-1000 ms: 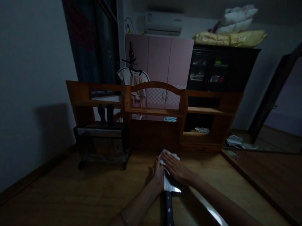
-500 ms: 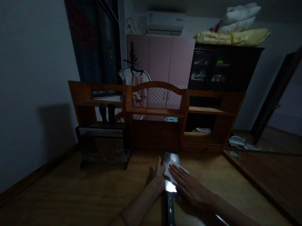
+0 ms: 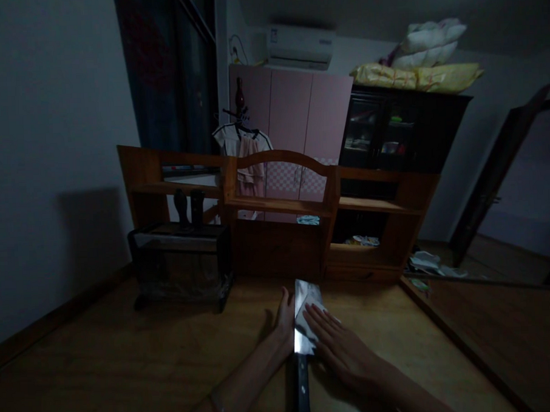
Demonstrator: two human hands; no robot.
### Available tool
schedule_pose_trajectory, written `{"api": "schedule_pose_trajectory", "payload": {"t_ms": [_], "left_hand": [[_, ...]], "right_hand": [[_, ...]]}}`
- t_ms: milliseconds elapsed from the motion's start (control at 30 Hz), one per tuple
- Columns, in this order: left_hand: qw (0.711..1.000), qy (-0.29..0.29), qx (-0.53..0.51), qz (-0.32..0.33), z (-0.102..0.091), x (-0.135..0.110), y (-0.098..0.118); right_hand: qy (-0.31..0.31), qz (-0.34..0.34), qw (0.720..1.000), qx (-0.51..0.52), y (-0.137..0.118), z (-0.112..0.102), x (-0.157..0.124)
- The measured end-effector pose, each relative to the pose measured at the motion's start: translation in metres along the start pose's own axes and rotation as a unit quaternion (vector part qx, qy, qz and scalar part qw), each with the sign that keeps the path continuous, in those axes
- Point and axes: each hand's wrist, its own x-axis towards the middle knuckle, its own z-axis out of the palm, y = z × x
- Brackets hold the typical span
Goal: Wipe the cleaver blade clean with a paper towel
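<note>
White cloth slid toward cleaver handle; air-conditioner sticker illegible.

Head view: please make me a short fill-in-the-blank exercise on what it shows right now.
1. A white cloth or tissue lies on the blade of the knife, under the person's ____ hand.
2. The knife's handle is coloured ____.
3. The number of dark handles standing up from the box at the left is ____.
4. On the wall above the pink cupboard is a white ____.

Missing words: right; black; two; air conditioner.
</note>
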Motion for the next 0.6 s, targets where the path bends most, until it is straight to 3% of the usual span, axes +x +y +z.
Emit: {"api": "schedule_pose_trajectory", "payload": {"t_ms": [167,267,433,600], "left_hand": [[0.997,0.074,0.015,-0.006,-0.002,0.004,-0.002],[0.997,0.074,0.011,0.004,0.001,0.005,-0.002],[0.999,0.029,-0.015,0.027,0.003,0.006,-0.003],[0.997,0.053,0.0,0.056,-0.001,0.008,-0.003]], "right_hand": [[0.012,0.006,1.0,0.018,0.012,0.005,0.025],[0.02,0.008,0.999,0.031,0.022,0.013,0.038],[0.034,0.011,0.999,0.028,0.041,0.027,0.058],[0.033,0.025,0.999,0.018,0.057,0.033,0.074]]}}
